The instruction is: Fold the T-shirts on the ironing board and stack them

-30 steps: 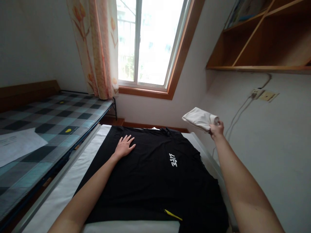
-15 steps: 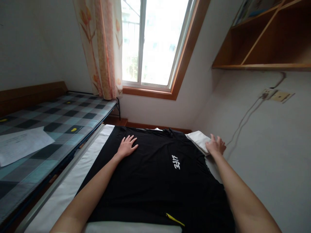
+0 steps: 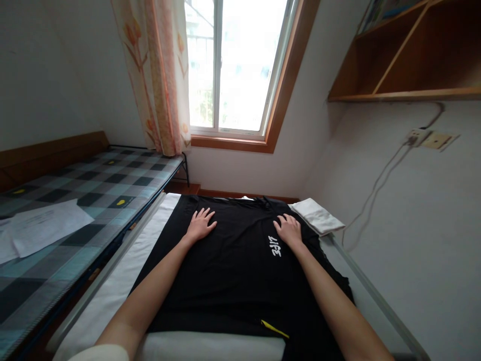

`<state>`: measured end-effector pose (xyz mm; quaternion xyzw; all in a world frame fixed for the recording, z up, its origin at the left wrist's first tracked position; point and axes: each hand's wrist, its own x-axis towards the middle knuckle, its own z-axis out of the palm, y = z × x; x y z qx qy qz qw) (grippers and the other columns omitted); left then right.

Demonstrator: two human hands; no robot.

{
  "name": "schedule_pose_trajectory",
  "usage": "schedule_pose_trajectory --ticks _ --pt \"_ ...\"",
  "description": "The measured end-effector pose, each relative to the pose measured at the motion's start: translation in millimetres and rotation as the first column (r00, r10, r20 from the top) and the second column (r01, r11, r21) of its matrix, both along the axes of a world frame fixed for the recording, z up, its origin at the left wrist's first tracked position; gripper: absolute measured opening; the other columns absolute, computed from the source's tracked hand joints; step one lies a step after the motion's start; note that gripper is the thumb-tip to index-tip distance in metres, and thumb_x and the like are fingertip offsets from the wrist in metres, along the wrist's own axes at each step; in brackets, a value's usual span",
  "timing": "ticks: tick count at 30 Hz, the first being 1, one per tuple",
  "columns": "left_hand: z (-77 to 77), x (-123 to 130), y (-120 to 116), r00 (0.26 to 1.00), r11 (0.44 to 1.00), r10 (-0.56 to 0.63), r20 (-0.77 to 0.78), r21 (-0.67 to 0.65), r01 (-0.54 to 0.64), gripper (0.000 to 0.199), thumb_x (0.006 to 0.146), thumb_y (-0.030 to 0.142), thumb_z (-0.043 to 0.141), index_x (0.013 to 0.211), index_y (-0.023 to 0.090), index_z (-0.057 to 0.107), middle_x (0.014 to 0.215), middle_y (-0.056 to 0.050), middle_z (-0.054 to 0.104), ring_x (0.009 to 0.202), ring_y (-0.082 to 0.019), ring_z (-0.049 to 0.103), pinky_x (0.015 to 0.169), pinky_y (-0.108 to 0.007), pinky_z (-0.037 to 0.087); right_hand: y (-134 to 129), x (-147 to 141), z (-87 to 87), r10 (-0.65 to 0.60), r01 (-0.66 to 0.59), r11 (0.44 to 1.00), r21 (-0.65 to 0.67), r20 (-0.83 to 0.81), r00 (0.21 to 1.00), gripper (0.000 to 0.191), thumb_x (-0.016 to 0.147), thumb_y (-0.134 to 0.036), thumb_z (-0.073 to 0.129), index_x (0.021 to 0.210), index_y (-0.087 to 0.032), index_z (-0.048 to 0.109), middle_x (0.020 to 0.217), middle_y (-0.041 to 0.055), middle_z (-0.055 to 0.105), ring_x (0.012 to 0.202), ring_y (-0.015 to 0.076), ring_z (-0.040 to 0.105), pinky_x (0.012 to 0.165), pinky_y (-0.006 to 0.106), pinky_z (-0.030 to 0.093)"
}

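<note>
A black T-shirt (image 3: 233, 281) with white lettering lies spread over a white-covered surface (image 3: 165, 215). My left hand (image 3: 202, 224) rests flat on its far left part, fingers spread. Near the lettering, my right hand (image 3: 288, 230) lies palm down on the black cloth with its fingers apart. Just right of that hand is a folded white cloth (image 3: 319, 216), not touched by it. A thin yellow strip (image 3: 275, 329) shows at the shirt's near edge.
On the left stands a bed with a checked mattress (image 3: 139, 173) and white papers (image 3: 48, 225) on it. Beyond are a curtain (image 3: 160, 75) and a window (image 3: 244, 70). A wooden shelf (image 3: 398, 60) and a wall socket (image 3: 428, 139) with a cable are at right.
My right hand has let go of the folded white cloth at the right and moved left onto the black shirt. The left hand stays on the shirt in nearly the same place.
</note>
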<state>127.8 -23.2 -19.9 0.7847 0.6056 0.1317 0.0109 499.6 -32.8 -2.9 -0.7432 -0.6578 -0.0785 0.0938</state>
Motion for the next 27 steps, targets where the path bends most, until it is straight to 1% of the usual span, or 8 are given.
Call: schedule_pose_trajectory --ticks 2,5,10,15,21,24,27 --pt "-0.2 0.2 0.0 1.0 1.0 0.0 -0.002 0.003 0.0 0.057 0.093 0.053 0.037 0.141 0.025 0.048 0.152 -0.006 0.039 0.143 -0.027 0.029 0.117 -0.047 0.021 -5.6 -13.3 -10.4 -0.008 0.007 1.0 -0.023 -0.046 0.999 0.049 0.095 -0.041 0.036 0.134 -0.018 0.056 0.144 0.011 0.049 0.133 0.0272 0.039 0.108 0.041 0.027" --pt "-1.3 0.5 0.3 1.0 1.0 0.003 -0.004 0.002 -0.003 0.056 0.093 0.053 0.038 0.141 0.025 0.047 0.152 -0.006 0.039 0.143 -0.027 0.029 0.117 -0.047 0.021 -11.7 -18.8 -18.2 -0.02 0.018 1.0 -0.018 -0.084 0.996 0.049 0.095 -0.039 0.035 0.136 -0.017 0.055 0.146 0.0101 0.047 0.136 0.026 0.037 0.111 0.04 0.024" --pt "-4.1 0.4 1.6 1.0 1.0 0.003 -0.006 0.018 -0.003 0.056 0.093 0.052 0.039 0.141 0.025 0.047 0.152 -0.006 0.04 0.143 -0.028 0.029 0.117 -0.047 0.021 -17.2 -11.6 -17.5 0.035 -0.04 0.998 -0.044 -0.113 0.993 0.049 0.095 -0.036 0.036 0.137 -0.017 0.053 0.148 0.0094 0.045 0.138 0.0225 0.035 0.113 0.037 0.021" --pt "-5.2 0.4 2.5 1.0 1.0 -0.003 -0.008 0.022 0.004 0.056 0.093 0.052 0.038 0.141 0.025 0.047 0.151 -0.006 0.04 0.142 -0.028 0.03 0.117 -0.049 0.021 -20.4 -10.3 -17.7 0.005 -0.017 0.996 -0.089 -0.135 0.991 0.05 0.096 -0.038 0.035 0.14 -0.02 0.05 0.151 0.0076 0.04 0.14 0.0221 0.032 0.114 0.039 0.02" --pt "-5.1 0.4 2.5 1.0 1.0 0.002 -0.013 0.024 -0.001 0.056 0.093 0.053 0.038 0.141 0.026 0.047 0.151 -0.006 0.041 0.142 -0.028 0.03 0.117 -0.048 0.021 -21.1 -8.0 -17.5 0.029 -0.041 0.995 -0.087 -0.138 0.99 0.049 0.096 -0.038 0.036 0.139 -0.02 0.051 0.151 0.0075 0.041 0.14 0.0217 0.032 0.114 0.039 0.021" --pt "-5.1 0.4 2.5 1.0 1.0 -0.001 -0.018 0.023 0.001 0.056 0.093 0.053 0.037 0.141 0.026 0.047 0.151 -0.005 0.041 0.142 -0.028 0.03 0.117 -0.047 0.021 -21.6 -8.0 -16.8 0.028 -0.039 0.995 -0.088 -0.123 0.992 0.05 0.096 -0.039 0.034 0.139 -0.02 0.051 0.151 0.0072 0.041 0.14 0.0215 0.032 0.114 0.039 0.021" --pt "-5.3 0.7 2.5 1.0 1.0 -0.001 -0.018 0.021 0.001 0.057 0.093 0.054 0.036 0.142 0.026 0.046 0.152 -0.006 0.039 0.142 -0.028 0.03 0.117 -0.047 0.021 -22.9 -9.0 -16.6 0.038 -0.046 0.991 -0.129 -0.061 0.997 0.052 0.097 -0.039 0.031 0.143 -0.021 0.046 0.153 0.0076 0.036 0.142 0.0224 0.029 0.114 0.041 0.02"
